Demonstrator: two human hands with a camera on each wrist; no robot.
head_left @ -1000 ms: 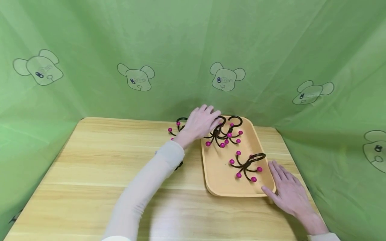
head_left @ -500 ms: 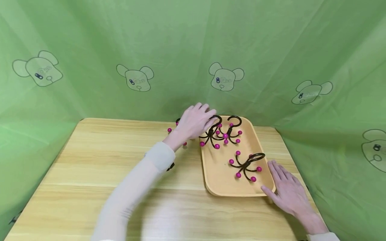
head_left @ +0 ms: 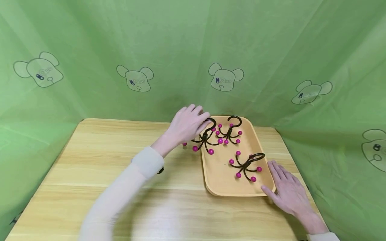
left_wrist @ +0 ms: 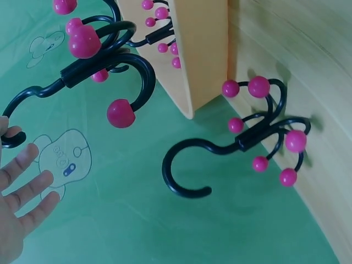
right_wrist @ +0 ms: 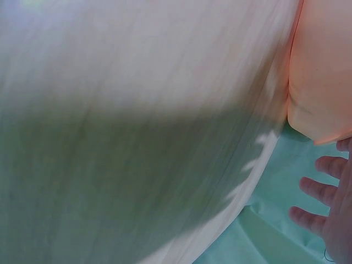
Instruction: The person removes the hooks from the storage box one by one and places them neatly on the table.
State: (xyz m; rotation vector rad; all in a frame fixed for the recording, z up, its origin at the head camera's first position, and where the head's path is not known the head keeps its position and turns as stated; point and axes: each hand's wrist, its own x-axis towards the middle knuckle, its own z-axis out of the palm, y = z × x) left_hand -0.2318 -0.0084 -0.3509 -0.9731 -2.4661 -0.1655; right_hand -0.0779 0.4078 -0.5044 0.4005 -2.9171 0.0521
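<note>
My left hand (head_left: 187,124) pinches the curved top of a black claw hook hanger (head_left: 205,138) whose arms end in pink balls. That hanger overlaps the left rim of the beige tray (head_left: 218,184). Two similar hangers are in the tray, one upright at the back (head_left: 230,132), one leaning near the front (head_left: 246,164). In the left wrist view, another hanger (left_wrist: 250,137) stands on the table outside the tray; the left hand and arm hide it in the head view. My right hand (head_left: 287,190) lies with straight fingers against the tray's front right side.
The wooden table (head_left: 99,174) carries the tray on its right. A green cloth (head_left: 181,43) with printed bear heads rises behind and on both sides. A small dark object (head_left: 160,170) shows beside the left sleeve.
My left hand has moved left with the pinched hanger, from over the tray to its left rim. The right hand and the two hangers in the tray have stayed put.
</note>
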